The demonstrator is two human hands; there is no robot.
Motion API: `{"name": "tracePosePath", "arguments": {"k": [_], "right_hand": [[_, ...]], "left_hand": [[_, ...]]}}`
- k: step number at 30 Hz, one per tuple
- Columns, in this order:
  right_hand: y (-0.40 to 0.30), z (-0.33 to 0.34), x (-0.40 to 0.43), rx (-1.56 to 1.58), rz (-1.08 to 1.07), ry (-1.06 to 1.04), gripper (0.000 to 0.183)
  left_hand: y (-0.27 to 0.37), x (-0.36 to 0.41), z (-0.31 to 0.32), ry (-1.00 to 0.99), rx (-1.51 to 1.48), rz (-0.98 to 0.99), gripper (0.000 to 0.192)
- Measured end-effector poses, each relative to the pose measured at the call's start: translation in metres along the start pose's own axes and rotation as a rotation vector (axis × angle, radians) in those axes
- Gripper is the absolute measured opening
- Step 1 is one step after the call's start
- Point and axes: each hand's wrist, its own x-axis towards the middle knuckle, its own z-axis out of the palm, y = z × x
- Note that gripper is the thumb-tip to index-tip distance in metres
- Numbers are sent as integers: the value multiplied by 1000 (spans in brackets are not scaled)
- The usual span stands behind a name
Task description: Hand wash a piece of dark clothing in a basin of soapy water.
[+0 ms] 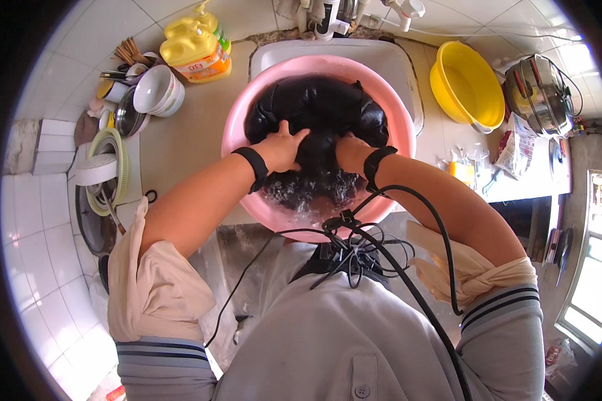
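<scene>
A pink plastic basin (404, 118) stands in front of me, its far part over a white sink (276, 52). Water and a dark, wet cloth (311, 103) fill much of it, with splashes and bubbles on the near side. My left hand (282, 146) rests on the dark cloth at the left, fingers spread, with nothing plainly gripped. My right hand (352, 153) presses into the cloth at the right; its fingertips are hidden in the cloth or water, so its grip cannot be made out. Each wrist wears a black band.
Yellow detergent jugs (195, 50) and stacked white bowls (155, 90) stand at the left. To the right are a yellow basin (466, 87), a metal pot (537, 95) and a plastic bag (516, 148). Black cables (353, 240) hang at the pink basin's near rim.
</scene>
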Motion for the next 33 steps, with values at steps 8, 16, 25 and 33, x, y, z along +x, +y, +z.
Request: {"name": "tracePosePath", "arguments": {"k": [8, 16, 25, 33], "right_hand": [[-1, -1, 10, 240, 160, 80, 30], [1, -6, 21, 422, 274, 21, 24], [13, 17, 32, 342, 221, -17, 25], [9, 8, 34, 269, 177, -120, 25]], "left_hand": [[-9, 11, 6, -18, 21, 9, 90], [-14, 33, 8, -144, 75, -11, 86], [-1, 50, 0, -236, 372, 117, 53], [0, 87, 4, -648, 551, 111, 57]]}}
